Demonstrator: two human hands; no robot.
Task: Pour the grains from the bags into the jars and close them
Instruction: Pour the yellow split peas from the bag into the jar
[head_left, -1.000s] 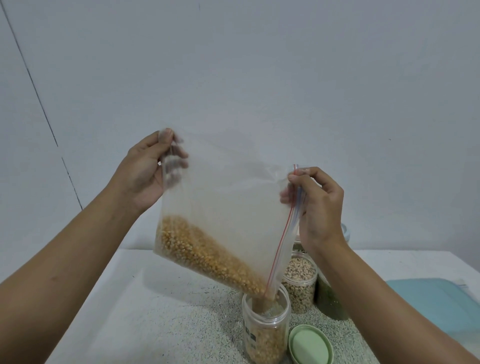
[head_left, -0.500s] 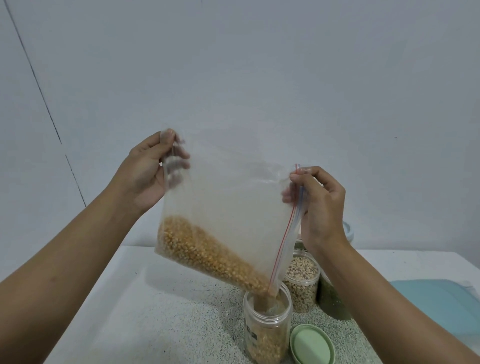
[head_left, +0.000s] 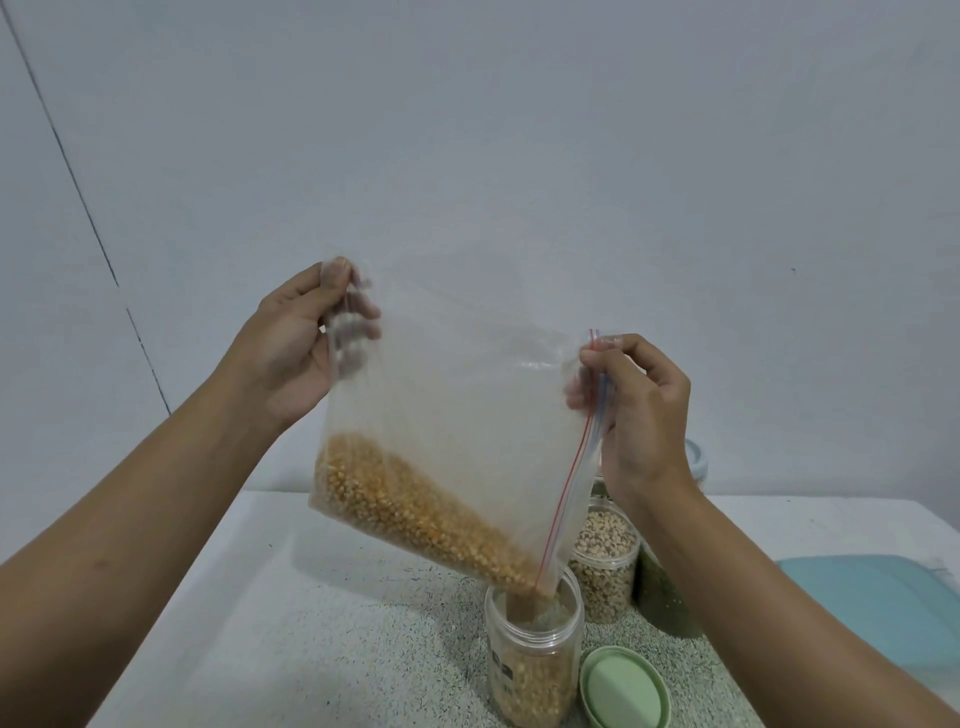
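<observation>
1. The zip bag (head_left: 467, 415) is held tilted above the table (head_left: 311, 623), its lowest corner dipped into the mouth of the open jar (head_left: 532, 660). Yellow kernels (head_left: 415, 514) are banked along its lower edge.
2. The film is judged soft, limp and slippery, and the load light but shifting. The corners, away from the grain, are judged the best hold.
3. The raised far corner is pinched by the left hand (head_left: 291, 348), and the zip-strip corner by the right hand (head_left: 639, 415).
4. The jar is judged easily tipped, and little margin is left by its narrow mouth.
5. A green lid (head_left: 623, 688) lies just beside it. A jar of pale beans (head_left: 605, 561) and a dark green jar (head_left: 665, 597) stand close behind.
6. Open room is seen leftward. A blue tray (head_left: 872, 608) lies well apart.
</observation>
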